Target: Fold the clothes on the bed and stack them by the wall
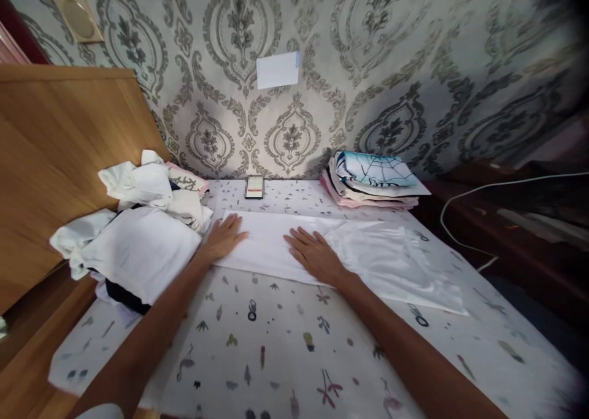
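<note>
A white cloth (368, 253) lies spread flat on the patterned bed sheet (276, 345). My left hand (224, 237) lies flat on the cloth's left end, fingers stretched out. My right hand (314, 251) presses flat on the cloth near its middle, fingers spread toward the left. Neither hand holds anything.
A heap of crumpled white clothes (138, 235) sits at the left by the wooden headboard (55, 161). A stack of folded clothes (372, 183) stands at the back right by the wall. A small phone-like device (254, 186) lies at the back. A white cable (460, 210) runs at the right.
</note>
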`<move>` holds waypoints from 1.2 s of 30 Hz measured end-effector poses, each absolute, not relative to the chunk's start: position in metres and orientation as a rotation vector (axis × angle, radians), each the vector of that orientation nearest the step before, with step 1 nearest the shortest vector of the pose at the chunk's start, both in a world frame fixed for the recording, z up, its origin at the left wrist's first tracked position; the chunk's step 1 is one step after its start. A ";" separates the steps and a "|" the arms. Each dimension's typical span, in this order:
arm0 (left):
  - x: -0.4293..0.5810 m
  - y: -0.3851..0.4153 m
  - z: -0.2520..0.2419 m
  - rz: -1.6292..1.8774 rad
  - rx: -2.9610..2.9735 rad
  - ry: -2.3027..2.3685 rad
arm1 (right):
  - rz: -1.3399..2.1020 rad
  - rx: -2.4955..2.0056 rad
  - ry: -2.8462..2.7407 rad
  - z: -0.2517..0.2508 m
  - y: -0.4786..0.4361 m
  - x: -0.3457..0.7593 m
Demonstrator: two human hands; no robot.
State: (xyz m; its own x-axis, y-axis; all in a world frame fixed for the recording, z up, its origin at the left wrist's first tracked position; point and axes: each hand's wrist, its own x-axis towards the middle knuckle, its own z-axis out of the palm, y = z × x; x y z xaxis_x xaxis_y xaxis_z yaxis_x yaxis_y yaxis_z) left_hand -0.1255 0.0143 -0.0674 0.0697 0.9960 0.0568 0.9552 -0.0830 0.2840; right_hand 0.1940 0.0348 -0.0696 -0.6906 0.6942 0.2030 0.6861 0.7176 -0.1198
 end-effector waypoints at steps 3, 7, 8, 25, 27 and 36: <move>-0.149 0.015 -0.072 0.713 2.005 2.099 | 0.064 -1.098 -2.673 -0.071 0.035 0.193; -0.159 0.014 -0.072 0.858 1.949 2.094 | 0.043 -1.029 -2.608 -0.067 0.032 0.193; -0.160 0.015 -0.071 0.872 1.942 2.091 | 0.039 -0.995 -2.596 -0.065 0.031 0.194; -0.141 0.022 -0.044 0.410 1.748 2.450 | 0.144 -0.987 -2.469 -0.061 0.023 0.193; -0.136 0.025 -0.040 0.332 1.689 2.482 | 0.251 -1.004 -2.381 -0.060 0.019 0.188; -0.128 0.024 -0.017 0.221 1.632 2.448 | 1.642 -0.848 -1.112 -0.053 0.010 0.127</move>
